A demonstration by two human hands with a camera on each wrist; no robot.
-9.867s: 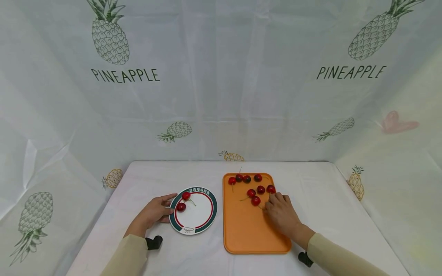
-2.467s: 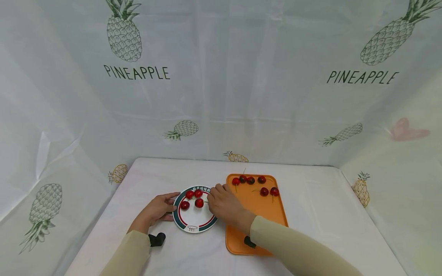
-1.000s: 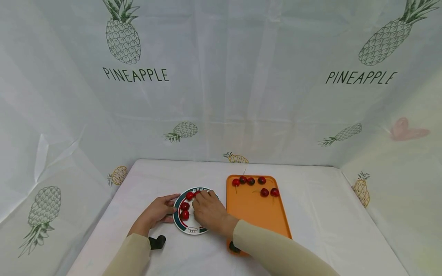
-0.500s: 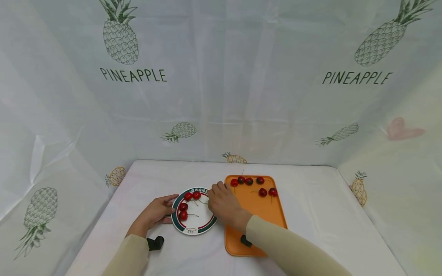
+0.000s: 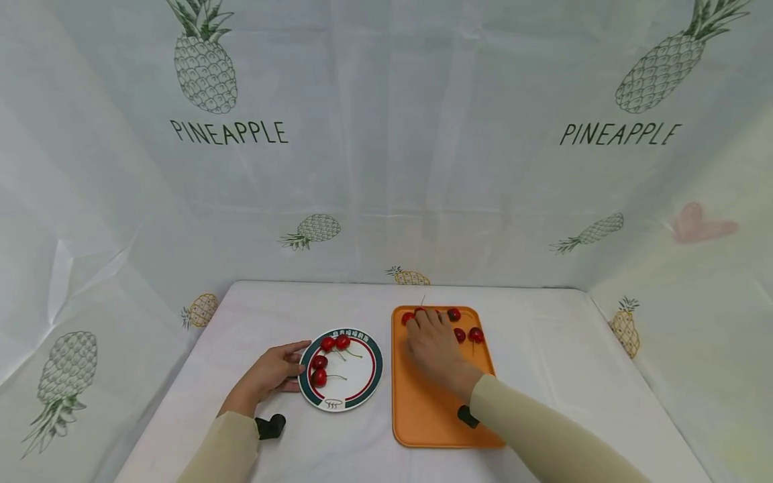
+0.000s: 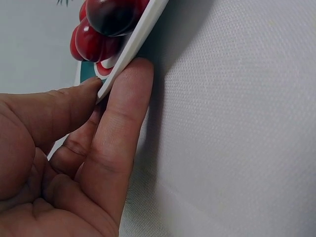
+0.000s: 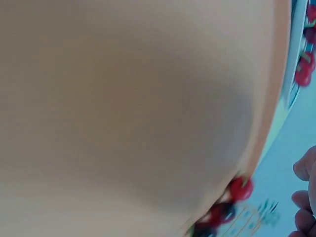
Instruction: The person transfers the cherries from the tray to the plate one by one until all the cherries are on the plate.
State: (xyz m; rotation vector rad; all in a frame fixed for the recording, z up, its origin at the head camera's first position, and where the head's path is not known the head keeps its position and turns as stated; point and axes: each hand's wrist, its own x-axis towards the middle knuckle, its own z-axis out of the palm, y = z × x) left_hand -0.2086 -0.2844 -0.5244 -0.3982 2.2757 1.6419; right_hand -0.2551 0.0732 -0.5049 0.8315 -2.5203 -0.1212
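My left hand (image 5: pixel 271 370) holds the left rim of a white plate (image 5: pixel 356 376) with a green and red border. In the left wrist view its thumb lies on top and the fingers (image 6: pixel 126 103) beneath the plate's edge. Several red cherries (image 5: pixel 319 378) with stems sit along the plate's left and back. Over the back of an orange tray (image 5: pixel 423 416), my right hand (image 5: pixel 437 345) hangs above a row of dark red cherries (image 5: pixel 453 314) and partly hides it. In the right wrist view its thumb and fingers are apart from the cherries (image 7: pixel 241 188), holding nothing visible.
Two more cherries (image 5: pixel 476 335) lie right of my right hand on the tray. Plate and tray stand side by side on a white-covered table (image 5: pixel 561 362), a narrow gap between them. A pineapple-print sheet (image 5: pixel 386 168) hangs behind.
Across the earlier frames, two cherries left the tray and two more came onto the plate. Within the last second my right hand moved from plate to tray's back; my left stayed on the rim.
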